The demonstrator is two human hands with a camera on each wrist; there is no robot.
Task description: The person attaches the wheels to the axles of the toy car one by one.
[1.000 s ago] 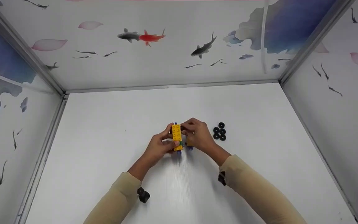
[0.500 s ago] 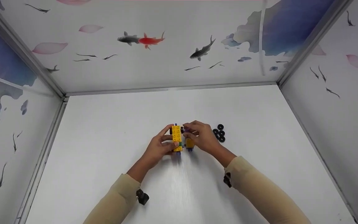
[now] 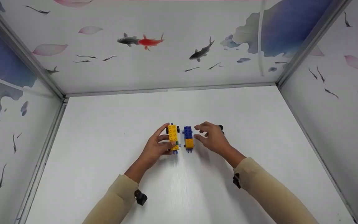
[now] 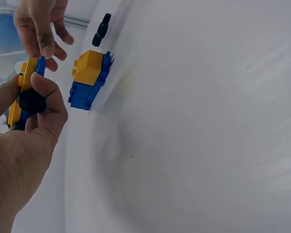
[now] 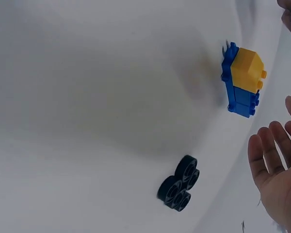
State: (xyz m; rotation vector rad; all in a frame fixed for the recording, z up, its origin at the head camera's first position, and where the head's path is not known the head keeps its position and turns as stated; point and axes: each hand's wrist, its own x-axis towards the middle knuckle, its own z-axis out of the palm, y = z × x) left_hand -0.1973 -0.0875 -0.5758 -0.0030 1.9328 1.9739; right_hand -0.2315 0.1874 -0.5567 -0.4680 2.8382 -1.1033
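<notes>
Left hand (image 3: 156, 146) gripping the yellow car (image 3: 172, 133), right hand (image 3: 215, 137) empty and spread, it seems wise to push loose wheels (image 5: 178, 183) squarely onto bare pegs (image 3: 179, 145).

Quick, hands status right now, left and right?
Left hand: closed, holding the yellow-topped toy car.
Right hand: open, holding nothing, beside the blue-and-yellow toy car.
</notes>
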